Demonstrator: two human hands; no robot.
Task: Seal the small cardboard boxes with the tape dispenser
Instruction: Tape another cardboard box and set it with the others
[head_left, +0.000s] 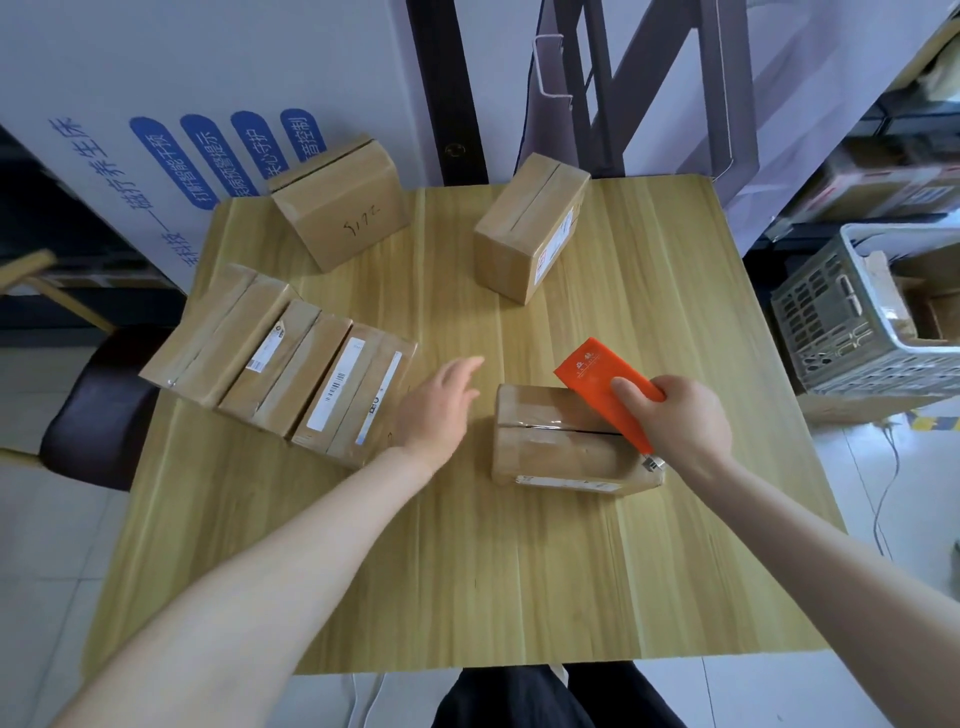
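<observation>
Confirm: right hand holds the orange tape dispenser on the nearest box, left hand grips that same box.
Wrong on the left hand: the head view shows it open, apart from the nearest box. The right hand does hold the orange tape dispenser on it.

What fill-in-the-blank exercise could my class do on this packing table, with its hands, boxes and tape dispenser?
1. The right hand grips an ______ tape dispenser.
2. The left hand, fingers straight, holds ______.
3. Near the table's left edge, ______ boxes lie side by side.
4. Counting every one, the table carries ______ boxes.

Missing words: orange; nothing; three; six.
</observation>
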